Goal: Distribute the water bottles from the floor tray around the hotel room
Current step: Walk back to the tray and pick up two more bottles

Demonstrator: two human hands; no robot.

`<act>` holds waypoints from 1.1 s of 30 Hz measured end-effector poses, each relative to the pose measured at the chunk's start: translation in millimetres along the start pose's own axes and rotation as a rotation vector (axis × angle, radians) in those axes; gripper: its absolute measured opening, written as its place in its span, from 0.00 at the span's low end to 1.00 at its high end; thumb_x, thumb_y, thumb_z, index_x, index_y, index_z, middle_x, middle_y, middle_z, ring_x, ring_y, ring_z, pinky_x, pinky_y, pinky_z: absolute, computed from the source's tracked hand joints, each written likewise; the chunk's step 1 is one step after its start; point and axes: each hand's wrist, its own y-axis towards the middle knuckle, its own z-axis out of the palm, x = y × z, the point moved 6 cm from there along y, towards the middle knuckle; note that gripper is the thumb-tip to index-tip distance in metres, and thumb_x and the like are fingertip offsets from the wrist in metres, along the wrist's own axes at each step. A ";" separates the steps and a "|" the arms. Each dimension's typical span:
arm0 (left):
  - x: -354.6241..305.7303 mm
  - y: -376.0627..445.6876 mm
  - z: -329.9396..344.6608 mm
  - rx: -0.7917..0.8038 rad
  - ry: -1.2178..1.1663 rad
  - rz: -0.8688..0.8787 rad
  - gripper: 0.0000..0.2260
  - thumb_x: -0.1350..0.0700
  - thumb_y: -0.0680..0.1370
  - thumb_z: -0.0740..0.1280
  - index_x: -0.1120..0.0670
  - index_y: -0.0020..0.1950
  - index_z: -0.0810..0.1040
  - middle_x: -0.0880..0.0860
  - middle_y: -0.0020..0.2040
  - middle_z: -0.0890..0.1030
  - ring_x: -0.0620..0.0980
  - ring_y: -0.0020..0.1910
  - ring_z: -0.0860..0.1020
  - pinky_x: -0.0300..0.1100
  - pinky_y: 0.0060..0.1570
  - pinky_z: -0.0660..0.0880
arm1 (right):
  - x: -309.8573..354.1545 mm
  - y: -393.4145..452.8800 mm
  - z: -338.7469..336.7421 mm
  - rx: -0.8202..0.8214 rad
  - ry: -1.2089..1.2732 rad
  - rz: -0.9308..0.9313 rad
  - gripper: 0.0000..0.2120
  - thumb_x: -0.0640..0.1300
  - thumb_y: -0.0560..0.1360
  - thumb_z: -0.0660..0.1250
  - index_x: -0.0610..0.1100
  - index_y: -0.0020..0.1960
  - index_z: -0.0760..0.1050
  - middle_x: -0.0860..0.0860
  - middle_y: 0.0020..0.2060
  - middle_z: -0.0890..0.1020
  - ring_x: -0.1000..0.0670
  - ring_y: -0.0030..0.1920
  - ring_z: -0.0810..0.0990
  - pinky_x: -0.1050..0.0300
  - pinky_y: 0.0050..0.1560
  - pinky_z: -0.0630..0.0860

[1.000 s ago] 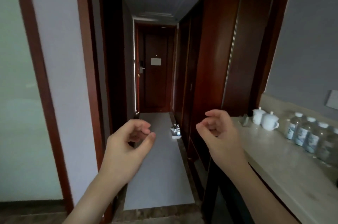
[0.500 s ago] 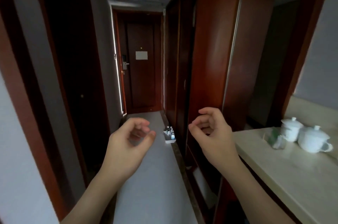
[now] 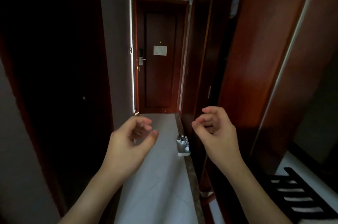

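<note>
One view only, from a camera worn on the person's head; it looks forward and slightly down along a narrow hallway toward the closed door (image 3: pixel 161 62) at the far end; the wide lens bows the wardrobe (image 3: pixel 259 55) on the right and the wall on the left. Both hands sit nearest the lens, left hand (image 3: pixel 130 141) and right hand (image 3: pixel 214 132) raised in the lower middle; the floor tray (image 3: pixel 183 148) lies farther off, beside the wardrobe base; the dark left doorway is seemingly too dim to read.
</note>
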 end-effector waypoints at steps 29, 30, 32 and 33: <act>364.8 540.7 215.1 0.121 -0.112 0.126 0.10 0.45 0.68 0.69 0.42 0.48 0.79 0.44 0.43 0.83 0.47 0.42 0.81 0.46 0.45 0.78 | -336.1 499.2 198.5 -0.119 -0.173 0.002 0.10 0.43 0.69 0.74 0.45 0.40 0.73 0.48 0.34 0.80 0.49 0.35 0.80 0.55 0.37 0.78; 372.1 560.0 223.1 0.107 -0.112 0.119 0.10 0.46 0.67 0.70 0.43 0.48 0.79 0.44 0.42 0.83 0.47 0.41 0.81 0.44 0.45 0.78 | -349.1 522.0 203.2 -0.110 -0.163 -0.005 0.10 0.41 0.69 0.75 0.44 0.41 0.73 0.48 0.34 0.80 0.49 0.35 0.80 0.56 0.36 0.77; 383.6 597.4 238.2 0.085 -0.107 0.127 0.09 0.49 0.68 0.72 0.43 0.47 0.79 0.45 0.42 0.82 0.45 0.40 0.81 0.38 0.44 0.77 | -371.3 566.1 212.1 -0.104 -0.142 -0.021 0.10 0.40 0.69 0.75 0.44 0.41 0.73 0.48 0.33 0.80 0.51 0.33 0.79 0.59 0.34 0.76; 390.4 614.7 245.2 0.083 -0.091 0.132 0.09 0.52 0.68 0.73 0.44 0.47 0.79 0.45 0.42 0.82 0.44 0.39 0.81 0.35 0.43 0.76 | -381.8 586.7 217.6 -0.097 -0.133 -0.023 0.10 0.40 0.69 0.75 0.44 0.41 0.73 0.48 0.33 0.79 0.53 0.33 0.78 0.62 0.33 0.75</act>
